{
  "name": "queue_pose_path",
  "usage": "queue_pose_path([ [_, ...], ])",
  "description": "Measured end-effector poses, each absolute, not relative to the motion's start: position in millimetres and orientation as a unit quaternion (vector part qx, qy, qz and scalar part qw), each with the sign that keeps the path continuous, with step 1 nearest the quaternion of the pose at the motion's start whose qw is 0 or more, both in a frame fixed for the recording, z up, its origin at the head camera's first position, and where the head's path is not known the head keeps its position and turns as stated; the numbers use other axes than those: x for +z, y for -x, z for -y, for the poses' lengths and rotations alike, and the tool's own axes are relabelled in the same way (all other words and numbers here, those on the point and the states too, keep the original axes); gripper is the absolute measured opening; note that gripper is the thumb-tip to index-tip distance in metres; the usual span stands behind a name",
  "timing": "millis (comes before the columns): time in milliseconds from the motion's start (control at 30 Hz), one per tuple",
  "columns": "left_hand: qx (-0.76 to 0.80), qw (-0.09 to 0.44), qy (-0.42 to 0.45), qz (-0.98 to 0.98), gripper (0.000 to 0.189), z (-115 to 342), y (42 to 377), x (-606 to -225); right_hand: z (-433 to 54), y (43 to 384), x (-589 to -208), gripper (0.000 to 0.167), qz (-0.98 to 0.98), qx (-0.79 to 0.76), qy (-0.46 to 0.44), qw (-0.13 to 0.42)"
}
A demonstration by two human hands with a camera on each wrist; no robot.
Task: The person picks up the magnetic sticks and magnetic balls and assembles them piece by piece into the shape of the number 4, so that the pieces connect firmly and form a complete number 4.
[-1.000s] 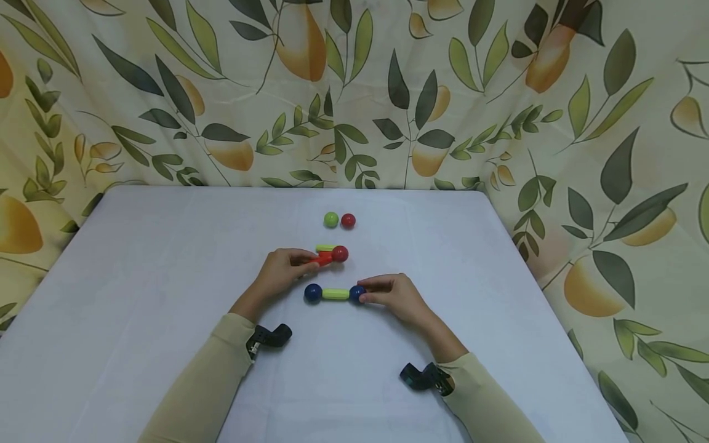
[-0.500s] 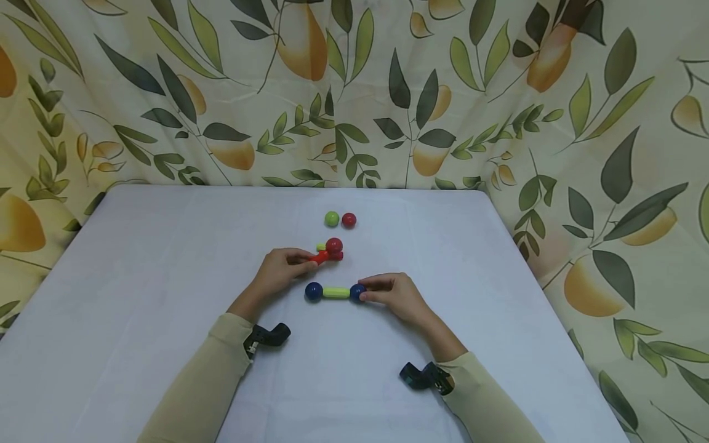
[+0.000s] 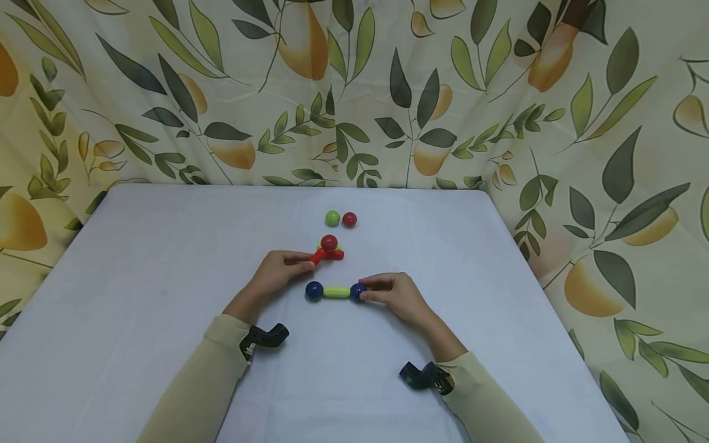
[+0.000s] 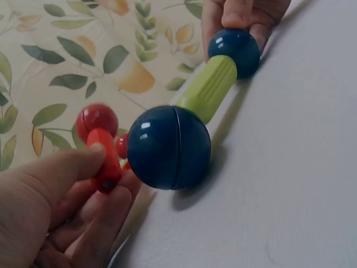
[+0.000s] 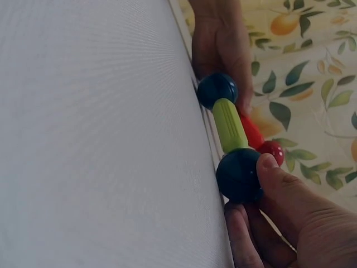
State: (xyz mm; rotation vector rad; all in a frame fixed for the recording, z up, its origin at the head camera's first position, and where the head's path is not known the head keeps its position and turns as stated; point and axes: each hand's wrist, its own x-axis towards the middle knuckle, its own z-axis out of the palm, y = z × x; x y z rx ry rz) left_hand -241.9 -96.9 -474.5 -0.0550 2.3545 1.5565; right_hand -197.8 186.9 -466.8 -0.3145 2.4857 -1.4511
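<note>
My left hand pinches a red rod between thumb and fingers. A red ball sits at the rod's far end. Behind it, another red rod lies on the cloth, and a mostly hidden green rod shows only at its ends. My right hand pinches one blue ball of a dumbbell-shaped piece. Its green grooved rod joins that ball to a second blue ball. This piece lies level, nearer to me than the red rod, with its left ball close to my left fingertips.
A loose green ball and a loose red ball lie side by side farther back on the white-covered table. A leaf-and-fruit patterned cloth hangs behind the table's far edge.
My left hand has swung the red rod so that its ball moved left and away from me, uncovering the other red rod. My right hand and the blue-ended piece stay almost still.
</note>
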Motion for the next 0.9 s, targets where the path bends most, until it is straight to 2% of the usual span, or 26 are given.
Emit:
queue_pose_path([
  [267, 0.585, 0.19, 0.065, -0.785, 0.038, 94.1, 242.3, -472.7, -186.9, 197.2, -465.7, 0.033, -0.851, -0.5, 0.106, 0.125],
  [467, 0.63, 0.204, 0.1, -0.742, 0.044, 95.3, 242.7, -471.3, -186.2, 198.2, -465.2, 0.033, -0.85, -0.5, 0.105, 0.127],
  [900, 0.625, 0.214, 0.112, -0.742, 0.053, 94.7, 238.6, -469.5, -186.4, 199.0, -468.9, 0.033, -0.851, -0.5, 0.105, 0.12],
])
